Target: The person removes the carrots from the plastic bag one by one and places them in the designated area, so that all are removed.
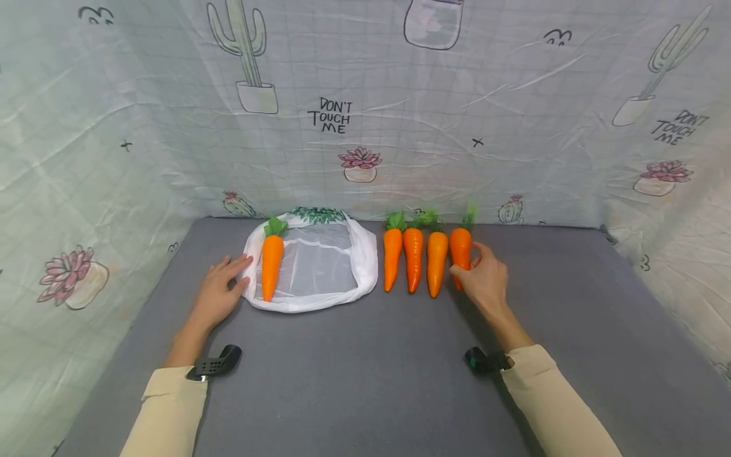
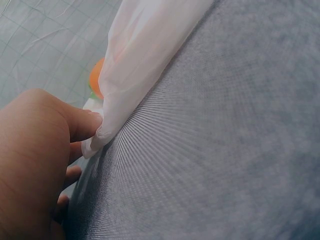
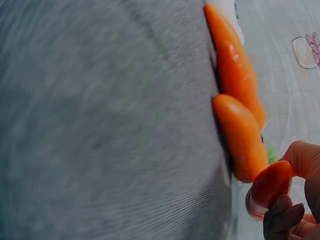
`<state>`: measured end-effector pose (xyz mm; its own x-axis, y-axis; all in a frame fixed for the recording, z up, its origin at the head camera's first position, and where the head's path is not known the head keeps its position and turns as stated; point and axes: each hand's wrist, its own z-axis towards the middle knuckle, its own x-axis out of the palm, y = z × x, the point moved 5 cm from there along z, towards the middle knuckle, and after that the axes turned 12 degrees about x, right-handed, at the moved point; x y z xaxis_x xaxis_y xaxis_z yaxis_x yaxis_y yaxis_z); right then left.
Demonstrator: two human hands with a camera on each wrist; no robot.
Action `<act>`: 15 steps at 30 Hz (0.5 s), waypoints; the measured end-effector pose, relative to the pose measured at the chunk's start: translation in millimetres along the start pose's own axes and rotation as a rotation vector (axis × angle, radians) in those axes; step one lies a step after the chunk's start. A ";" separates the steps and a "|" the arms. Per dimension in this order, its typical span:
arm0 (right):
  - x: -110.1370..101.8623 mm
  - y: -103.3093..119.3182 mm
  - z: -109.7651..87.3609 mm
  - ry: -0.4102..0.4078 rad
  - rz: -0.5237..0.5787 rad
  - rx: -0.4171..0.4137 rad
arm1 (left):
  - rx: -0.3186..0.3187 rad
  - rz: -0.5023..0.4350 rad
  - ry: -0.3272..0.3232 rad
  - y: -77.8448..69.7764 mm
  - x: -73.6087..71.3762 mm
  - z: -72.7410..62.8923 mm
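A white mesh bag (image 1: 320, 302) with a rolled rim lies spread on the table. One orange carrot (image 1: 271, 266) with a green leafy top is inside its left part. My left hand (image 1: 219, 292) pinches the bag's left rim; in the left wrist view the thumb (image 2: 87, 122) is against the white fabric (image 2: 140, 60). My right hand (image 1: 484, 277) grips the rightmost carrot (image 1: 460, 244) of a row between thumb and fingers. In the right wrist view that carrot's tip (image 3: 272, 185) points toward the camera, raised above the others.
Left of the gripped carrot, three more carrots lie side by side: an orange one (image 1: 437, 263), a glossy one (image 1: 414, 257) and one nearest the bag (image 1: 391, 257). The grey table (image 1: 354, 381) meets a patterned cloth backdrop (image 1: 422, 127) behind and at both sides.
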<state>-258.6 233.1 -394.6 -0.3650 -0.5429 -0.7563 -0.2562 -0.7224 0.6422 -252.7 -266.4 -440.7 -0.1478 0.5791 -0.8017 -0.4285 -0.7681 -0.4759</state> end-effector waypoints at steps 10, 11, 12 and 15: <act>5.6 -10.5 2.5 0.033 -0.035 0.009 | -0.008 0.004 -0.002 -3.4 0.6 1.4; 5.9 -11.0 2.6 0.038 -0.039 0.008 | -0.011 0.004 -0.001 -3.9 0.7 1.5; 6.2 -11.6 2.5 0.042 -0.045 0.006 | -0.014 0.005 0.001 -4.4 0.9 1.6; 6.2 -12.8 1.9 0.057 -0.052 -0.009 | -0.020 0.009 0.006 -4.7 1.6 2.1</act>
<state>-259.3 239.8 -407.3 -0.2995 -0.5280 -0.7947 -0.2658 -0.7538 0.6010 -252.7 -261.4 -438.9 -0.1461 0.5706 -0.8081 -0.4091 -0.7786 -0.4758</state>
